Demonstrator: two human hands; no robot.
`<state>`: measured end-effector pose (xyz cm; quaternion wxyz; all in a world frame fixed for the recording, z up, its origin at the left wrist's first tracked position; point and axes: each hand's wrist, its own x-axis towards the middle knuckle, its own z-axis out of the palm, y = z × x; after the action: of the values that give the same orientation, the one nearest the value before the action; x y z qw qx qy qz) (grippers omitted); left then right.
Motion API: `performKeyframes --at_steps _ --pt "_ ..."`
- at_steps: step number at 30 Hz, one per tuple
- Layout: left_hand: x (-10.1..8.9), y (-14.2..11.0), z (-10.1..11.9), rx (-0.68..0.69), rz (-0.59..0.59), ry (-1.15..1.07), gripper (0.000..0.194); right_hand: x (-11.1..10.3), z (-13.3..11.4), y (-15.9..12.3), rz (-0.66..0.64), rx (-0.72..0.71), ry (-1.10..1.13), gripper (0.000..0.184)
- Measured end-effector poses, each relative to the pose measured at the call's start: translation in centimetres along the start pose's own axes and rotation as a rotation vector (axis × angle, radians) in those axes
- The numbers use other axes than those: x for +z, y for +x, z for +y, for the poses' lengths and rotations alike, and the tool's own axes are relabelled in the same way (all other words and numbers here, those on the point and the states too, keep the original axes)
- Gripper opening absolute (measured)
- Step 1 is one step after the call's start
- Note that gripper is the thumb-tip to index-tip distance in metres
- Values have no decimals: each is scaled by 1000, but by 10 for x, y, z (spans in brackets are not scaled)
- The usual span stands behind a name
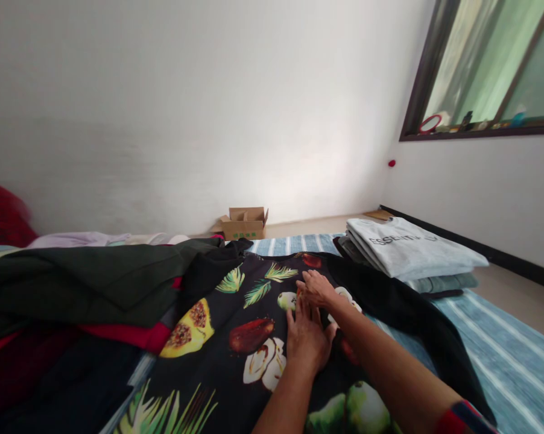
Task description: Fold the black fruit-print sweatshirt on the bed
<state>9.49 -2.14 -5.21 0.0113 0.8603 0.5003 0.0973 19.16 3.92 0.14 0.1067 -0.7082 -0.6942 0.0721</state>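
A black long-sleeved shirt (218,377) with a fruit and leaf print lies spread out in front of me. My left hand (309,340) rests palm down on its chest, with the fingers stretched out. Just beyond it, my right hand (318,288) lies on the upper chest, fingers extended and slightly bent, close to the left fingertips. Neither hand grips the cloth. One black sleeve (412,313) reaches out to the right and bends toward me; the other side of the shirt is partly hidden by a pile of clothes.
Dark green, red and navy clothes (95,286) are heaped at the left. A folded stack topped by a light grey shirt (412,244) sits at the right on the blue striped sheet (502,337). An open cardboard box (243,228) stands by the wall; a window (484,66) is upper right.
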Motion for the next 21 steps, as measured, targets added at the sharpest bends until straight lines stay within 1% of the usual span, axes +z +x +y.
performKeyframes --at_steps 4,6,10,13,17,21 --pt "-4 -4 2 -16 3 -10 71 22 19 17 -22 70 -26 63" --pt "-6 -5 4 -18 7 -10 70 28 26 21 -14 102 -37 70" --pt "-10 -6 6 -24 11 -26 70 34 31 27 7 158 -54 74" --pt "-11 -7 7 -20 18 -36 69 34 31 30 29 190 -68 74" --pt "-7 -6 6 -12 21 -33 71 30 31 32 55 210 -91 71" --pt "-7 -4 7 -21 2 -22 73 18 26 28 90 202 -122 59"
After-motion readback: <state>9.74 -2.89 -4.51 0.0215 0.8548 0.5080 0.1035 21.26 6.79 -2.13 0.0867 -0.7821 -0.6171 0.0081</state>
